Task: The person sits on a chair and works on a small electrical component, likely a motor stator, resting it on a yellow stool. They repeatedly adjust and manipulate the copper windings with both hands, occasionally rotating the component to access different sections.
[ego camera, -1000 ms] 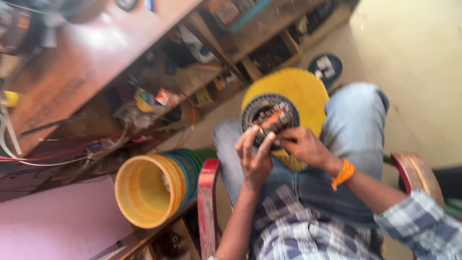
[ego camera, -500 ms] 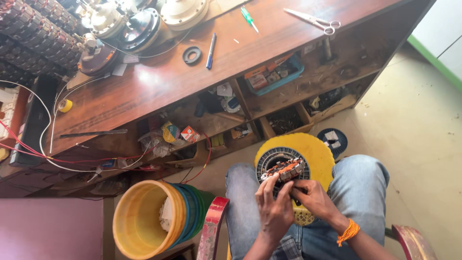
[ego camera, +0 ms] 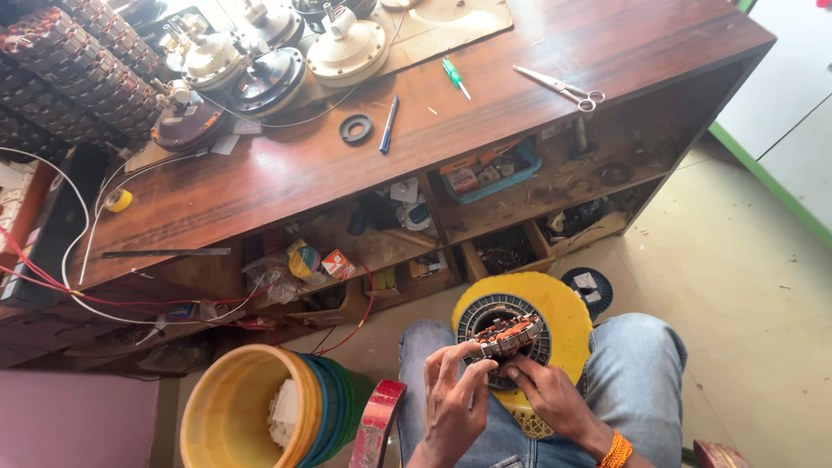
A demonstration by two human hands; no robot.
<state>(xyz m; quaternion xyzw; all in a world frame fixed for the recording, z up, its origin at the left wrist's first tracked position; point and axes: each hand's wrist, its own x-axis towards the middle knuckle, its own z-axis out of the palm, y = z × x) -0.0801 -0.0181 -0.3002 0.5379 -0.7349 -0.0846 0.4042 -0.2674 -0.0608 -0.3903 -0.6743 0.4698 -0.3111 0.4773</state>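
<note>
I sit with a round motor stator (ego camera: pixel 505 333), wound with copper coils, on a yellow disc (ego camera: pixel 568 322) on my lap. My left hand (ego camera: pixel 452 407) grips the stator's near left edge with the fingers curled over it. My right hand (ego camera: pixel 548 397), with an orange band at the wrist, holds the stator's near right edge. Both hands touch the winding from below.
A brown wooden workbench (ego camera: pixel 347 165) stands ahead with scissors (ego camera: pixel 562 87), a green screwdriver (ego camera: pixel 456 76), a pen (ego camera: pixel 389 124), a black ring (ego camera: pixel 355 129) and several fan motor housings (ego camera: pixel 260 52). Cluttered shelves lie beneath. Stacked buckets (ego camera: pixel 260 412) sit at my left, a red chair arm (ego camera: pixel 379 425) beside them.
The view has tilted up and steadied, bringing the workbench top into sight. My hands stay on the stator on my lap, fingers shifting slightly along its edge.
</note>
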